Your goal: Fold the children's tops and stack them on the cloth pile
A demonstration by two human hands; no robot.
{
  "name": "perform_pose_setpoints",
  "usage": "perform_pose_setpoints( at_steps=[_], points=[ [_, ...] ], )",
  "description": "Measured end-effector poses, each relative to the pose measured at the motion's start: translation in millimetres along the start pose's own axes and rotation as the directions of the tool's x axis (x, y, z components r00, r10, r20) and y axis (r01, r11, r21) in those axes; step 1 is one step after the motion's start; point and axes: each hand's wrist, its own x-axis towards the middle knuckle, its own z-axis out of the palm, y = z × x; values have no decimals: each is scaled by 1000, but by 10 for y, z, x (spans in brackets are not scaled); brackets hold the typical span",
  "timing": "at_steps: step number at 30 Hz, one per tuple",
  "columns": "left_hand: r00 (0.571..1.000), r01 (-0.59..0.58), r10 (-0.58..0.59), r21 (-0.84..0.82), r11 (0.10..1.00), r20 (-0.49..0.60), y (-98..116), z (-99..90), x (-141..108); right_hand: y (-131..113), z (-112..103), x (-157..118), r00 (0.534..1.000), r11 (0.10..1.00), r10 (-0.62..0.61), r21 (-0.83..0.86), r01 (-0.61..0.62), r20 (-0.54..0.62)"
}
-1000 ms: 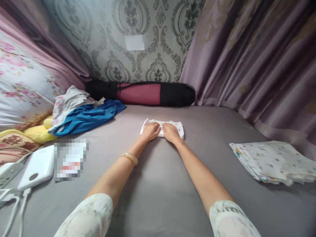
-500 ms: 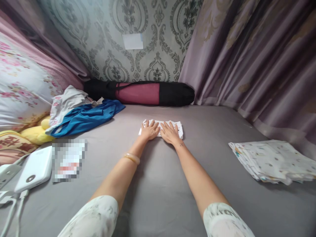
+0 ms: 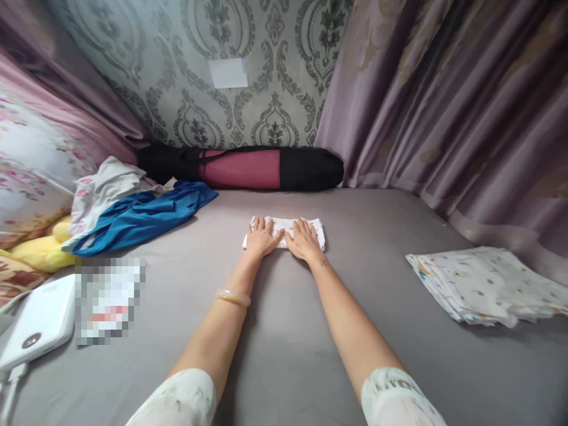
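Observation:
A small white folded cloth (image 3: 284, 225) with a fine printed pattern lies flat on the grey bed sheet (image 3: 284, 331). My left hand (image 3: 260, 238) presses on its left part, palm down with the fingers spread. On the right part rests my right hand (image 3: 305, 239), also flat and open. The two thumbs almost meet over the middle of the cloth. Parts of the cloth are covered by my hands.
At the right lies a stack of folded patterned cloths (image 3: 483, 287). A black and maroon long bag (image 3: 239, 168) lies along the wall. To the left are a blue garment (image 3: 146, 216), a white power bank (image 3: 39, 319) with a cable, and a blurred packet (image 3: 109, 302).
My hands have slid slightly apart across the cloth, the left one outward to its left end. The whole view has shifted a little.

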Motion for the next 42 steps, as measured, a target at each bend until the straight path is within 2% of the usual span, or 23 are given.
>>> perform_pose_setpoints(
  at_steps=[9,16,21,26,31,34,36,38,40,42],
  points=[
    [1000,17,-17,-1,1000,-11,-203,-2,32,146,-79,-18,993,991,121,-65,-120,10],
    [998,62,-60,-55,997,24,-395,-25,52,300,-110,-40,993,990,121,-70,-122,-16],
    [995,91,-86,-102,991,54,-464,-21,53,337,-97,-53,985,985,166,-51,-168,-43],
    [994,97,-91,-104,990,61,-461,-5,57,356,-77,-47,985,984,171,-42,-172,-32],
    [996,87,-86,-103,991,19,-456,-13,47,357,-102,-49,986,985,165,-40,-166,-26],
    [994,73,-77,-54,996,-83,-363,-92,24,297,-170,-53,989,990,126,-50,-130,-81],
    [985,15,-16,-6,1000,-173,-261,-151,5,236,-212,-51,988,996,67,-51,-75,-142],
    [975,-70,75,32,997,-210,-161,-179,-13,184,-225,-49,986,999,19,-44,-26,-163],
    [976,-124,130,47,991,-176,-97,-162,-32,159,-201,-49,991,999,7,-39,-13,-133],
    [987,-129,132,42,991,-95,-81,-112,-47,166,-150,-49,997,998,28,-47,-31,-76]
  ],
)
